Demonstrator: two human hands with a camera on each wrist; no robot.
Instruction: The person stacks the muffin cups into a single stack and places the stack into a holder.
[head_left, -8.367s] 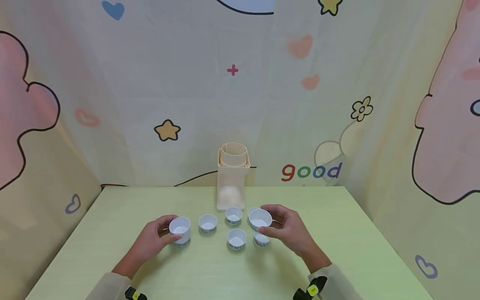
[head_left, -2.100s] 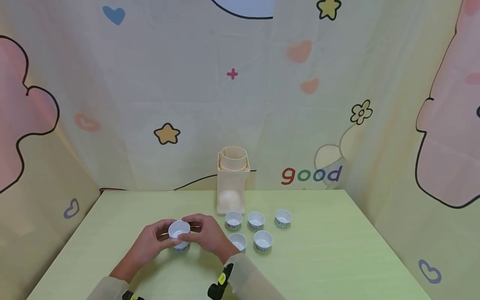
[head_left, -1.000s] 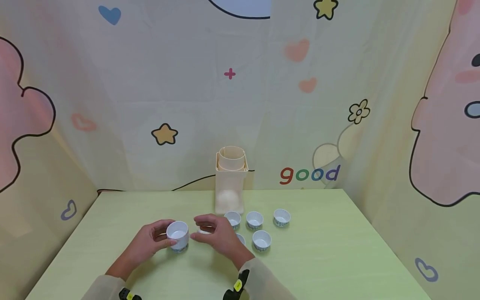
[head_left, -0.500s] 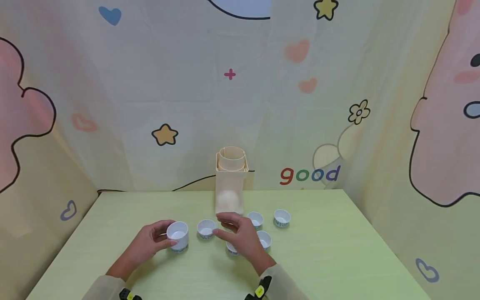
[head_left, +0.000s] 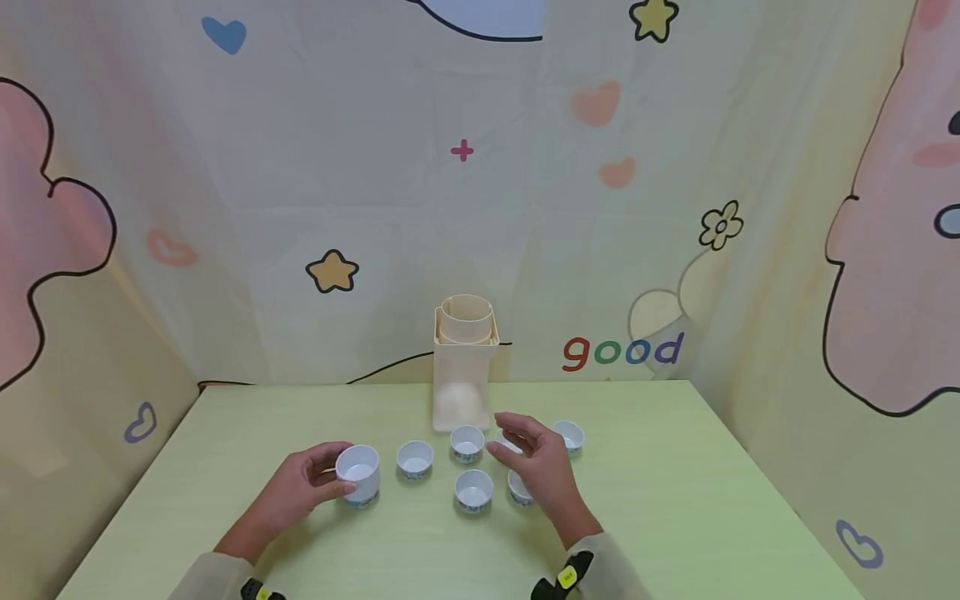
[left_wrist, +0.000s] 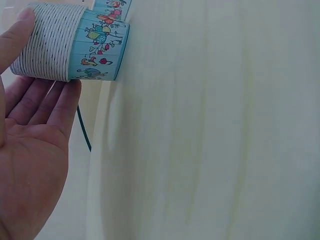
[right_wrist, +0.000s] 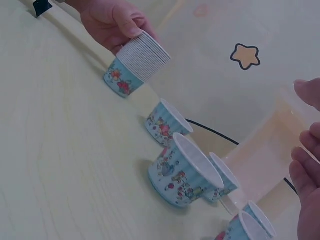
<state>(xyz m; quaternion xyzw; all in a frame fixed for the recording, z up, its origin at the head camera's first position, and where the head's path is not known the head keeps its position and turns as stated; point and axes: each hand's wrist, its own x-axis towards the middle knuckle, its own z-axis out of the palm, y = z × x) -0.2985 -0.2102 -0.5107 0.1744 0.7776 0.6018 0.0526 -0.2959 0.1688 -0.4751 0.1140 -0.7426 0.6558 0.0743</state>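
Observation:
My left hand (head_left: pixel 303 477) grips a stack of nested paper cups (head_left: pixel 358 465) upright at the left. The left wrist view shows many tightly packed white rims above the light blue, flower-printed outer cup (left_wrist: pixel 97 47), with fingers and thumb around it. My right hand (head_left: pixel 546 467) hovers over the right-hand cups, thumb and fingers apart. In the right wrist view that hand (right_wrist: pixel 311 170) has nothing in its grasp. A single cup (head_left: pixel 508 440) shows between its thumb and fingers in the head view, partly hidden. Another cup (head_left: pixel 519 488) is half covered by the palm.
More single cups stand upright on the pale green table (head_left: pixel 675 517): a left one (head_left: pixel 415 459), a middle one (head_left: pixel 467 443), a front one (head_left: pixel 473 490) and a far-right one (head_left: pixel 570 436). Behind them is a cream-coloured cup dispenser (head_left: pixel 461 375), by a printed cloth backdrop (head_left: pixel 375 167).
Earlier my right hand held a cup; a cup later stands at far right. The right hand went to the stack, then moved right, empty, over the cups. My left hand stays on the stack.

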